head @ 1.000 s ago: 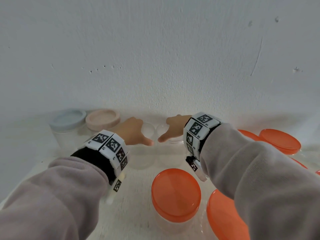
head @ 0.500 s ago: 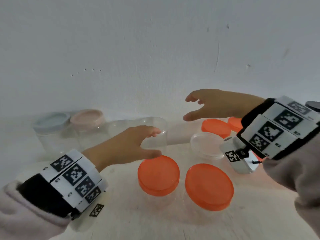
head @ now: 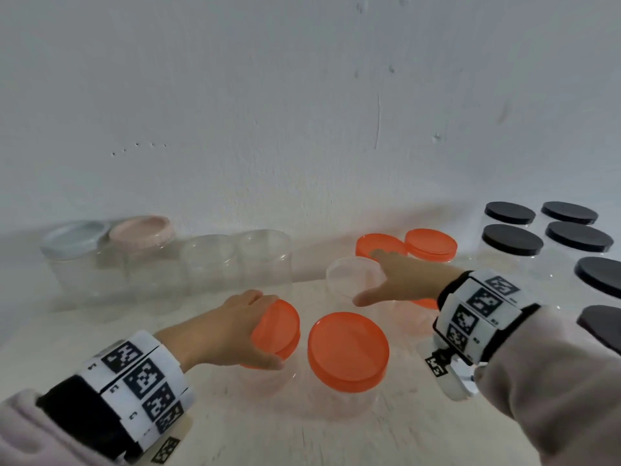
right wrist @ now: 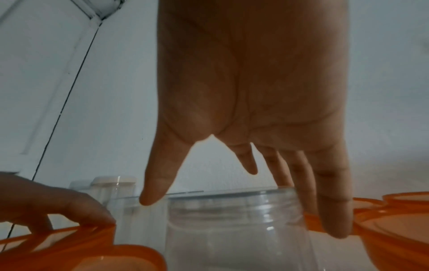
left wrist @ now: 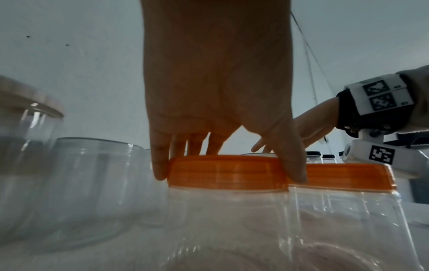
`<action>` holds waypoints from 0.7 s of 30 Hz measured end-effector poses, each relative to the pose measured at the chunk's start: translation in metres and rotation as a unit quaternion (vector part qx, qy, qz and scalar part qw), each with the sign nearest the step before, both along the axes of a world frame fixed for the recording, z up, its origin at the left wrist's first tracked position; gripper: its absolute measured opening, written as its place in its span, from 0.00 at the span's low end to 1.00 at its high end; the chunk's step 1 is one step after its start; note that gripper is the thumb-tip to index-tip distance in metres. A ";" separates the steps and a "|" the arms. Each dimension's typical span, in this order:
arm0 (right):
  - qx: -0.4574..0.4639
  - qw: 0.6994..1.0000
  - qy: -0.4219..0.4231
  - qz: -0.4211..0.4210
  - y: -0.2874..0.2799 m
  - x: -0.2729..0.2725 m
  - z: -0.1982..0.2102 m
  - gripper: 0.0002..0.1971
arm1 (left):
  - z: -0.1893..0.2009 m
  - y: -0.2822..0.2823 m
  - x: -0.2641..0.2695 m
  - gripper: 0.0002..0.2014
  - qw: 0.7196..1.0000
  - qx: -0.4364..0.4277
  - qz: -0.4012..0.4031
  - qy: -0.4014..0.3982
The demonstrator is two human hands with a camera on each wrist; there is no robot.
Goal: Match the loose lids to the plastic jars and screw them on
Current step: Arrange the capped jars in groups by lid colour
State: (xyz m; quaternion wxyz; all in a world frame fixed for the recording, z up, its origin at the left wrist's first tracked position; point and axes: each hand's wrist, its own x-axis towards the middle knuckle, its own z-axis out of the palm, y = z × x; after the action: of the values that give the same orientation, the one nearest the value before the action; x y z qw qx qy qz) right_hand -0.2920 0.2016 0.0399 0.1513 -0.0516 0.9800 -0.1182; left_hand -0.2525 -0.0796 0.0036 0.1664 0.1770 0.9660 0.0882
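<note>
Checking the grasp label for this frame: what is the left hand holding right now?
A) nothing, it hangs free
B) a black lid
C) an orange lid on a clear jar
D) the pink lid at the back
C: the left hand has thumb and fingers curled round the rim of the orange lid, which sits on a clear jar, as the left wrist view shows plainly.

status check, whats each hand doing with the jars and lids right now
Left hand grips orange screw lid on a clear plastic jar. Right hand open, reaching over uncapped clear plastic jar toward loose orange lids. Nothing blocking.
</note>
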 end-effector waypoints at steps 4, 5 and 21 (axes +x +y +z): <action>0.016 1.000 -0.004 0.013 -0.016 -0.018 -0.005 0.57 | -0.009 -0.004 0.000 0.55 0.999 0.030 0.037 0.009; 0.019 1.000 -0.004 0.015 -0.019 -0.022 -0.006 0.58 | -0.010 -0.005 0.000 0.56 0.998 0.040 0.045 0.010; -0.181 0.958 0.218 0.047 -0.099 -0.076 0.098 0.47 | -0.021 -0.009 0.003 0.58 0.986 0.140 0.094 0.010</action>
State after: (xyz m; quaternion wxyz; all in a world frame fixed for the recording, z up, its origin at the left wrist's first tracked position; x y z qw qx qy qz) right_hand -0.3681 0.1022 0.1381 -0.0723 -0.1490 0.9479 -0.2720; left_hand -0.2496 -0.0889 -0.0173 0.1215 0.1080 0.9580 0.2362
